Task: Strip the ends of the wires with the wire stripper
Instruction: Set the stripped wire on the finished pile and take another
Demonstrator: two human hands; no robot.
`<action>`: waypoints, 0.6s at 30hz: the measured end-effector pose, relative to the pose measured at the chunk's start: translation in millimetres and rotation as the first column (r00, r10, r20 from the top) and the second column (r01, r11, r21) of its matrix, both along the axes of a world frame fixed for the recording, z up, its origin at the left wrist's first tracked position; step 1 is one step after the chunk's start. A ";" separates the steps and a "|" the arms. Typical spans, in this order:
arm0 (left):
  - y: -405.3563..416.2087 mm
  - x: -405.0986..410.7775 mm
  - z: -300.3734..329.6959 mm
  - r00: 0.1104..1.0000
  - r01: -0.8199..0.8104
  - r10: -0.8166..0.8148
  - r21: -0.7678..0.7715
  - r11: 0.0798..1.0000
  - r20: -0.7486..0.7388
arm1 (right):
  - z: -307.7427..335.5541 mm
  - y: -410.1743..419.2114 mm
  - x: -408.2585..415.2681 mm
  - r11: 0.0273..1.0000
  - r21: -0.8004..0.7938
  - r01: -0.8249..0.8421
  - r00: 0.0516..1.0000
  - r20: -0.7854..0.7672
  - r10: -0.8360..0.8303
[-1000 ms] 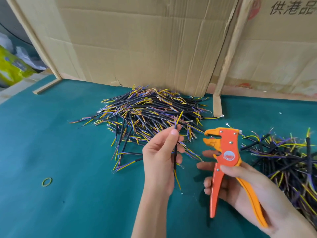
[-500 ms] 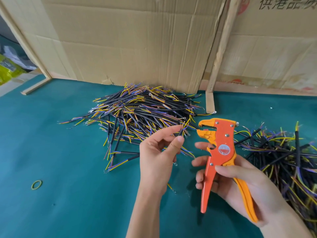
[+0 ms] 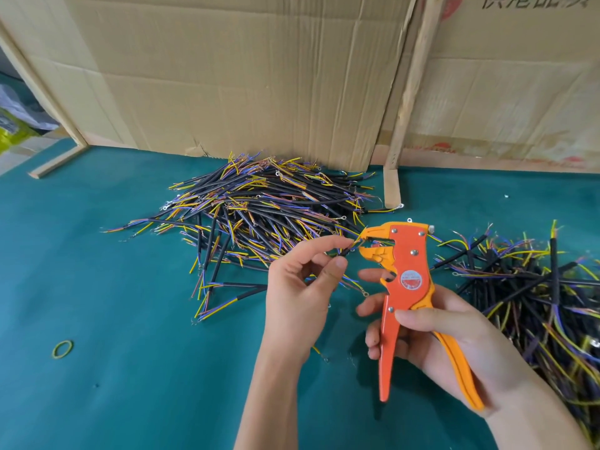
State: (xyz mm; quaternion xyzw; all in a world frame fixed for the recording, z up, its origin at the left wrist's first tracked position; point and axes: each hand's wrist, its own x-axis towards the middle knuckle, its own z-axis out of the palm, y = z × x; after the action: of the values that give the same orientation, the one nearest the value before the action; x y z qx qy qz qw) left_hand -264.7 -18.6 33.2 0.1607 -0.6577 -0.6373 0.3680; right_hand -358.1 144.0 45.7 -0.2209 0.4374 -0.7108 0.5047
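A: Where are the piles?
B: One wire heap (image 3: 259, 216) on the desk (image 3: 113, 384), centre back, against the cardboard (image 3: 243, 76). Second wire heap (image 3: 535, 287) at right.
A: Hands?
B: In front, between the heaps. Left hand (image 3: 298, 293) just left of the wire stripper (image 3: 406, 287), right hand (image 3: 454, 345) under it.
A: Anything else?
B: Rubber band (image 3: 62, 348) on the desk, front left.

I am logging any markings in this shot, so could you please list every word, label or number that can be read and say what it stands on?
Dark printed characters on the cardboard sheet, top right: cut off by the frame edge and blurred, not readable.
Round red and white label on the wire stripper: its print is too small to read.
Faded red print low on the same cardboard: not readable.
Nothing else carries text.
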 end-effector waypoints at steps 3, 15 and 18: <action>-0.6 -0.5 -1.2 0.999 -0.030 0.031 -0.041 0.999 0.024 | 0.7 0.9 -0.5 1.000 0.022 -0.019 0.999 -0.028 0.020; -0.7 0.6 0.0 0.995 -0.060 0.070 -0.148 0.987 0.064 | 4.6 -0.6 3.9 0.997 0.078 0.005 0.999 -0.034 -0.003; -2.7 1.3 -1.2 0.995 -0.059 0.073 -0.171 0.983 0.074 | 4.6 -0.4 3.7 0.996 0.087 0.017 0.999 -0.034 -0.014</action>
State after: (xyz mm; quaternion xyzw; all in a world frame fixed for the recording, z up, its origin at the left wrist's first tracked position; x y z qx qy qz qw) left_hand -263.4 -21.3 32.0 0.1760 -0.7178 -0.5599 0.3745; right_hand -354.4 143.6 50.3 -0.2071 0.4781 -0.6909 0.5011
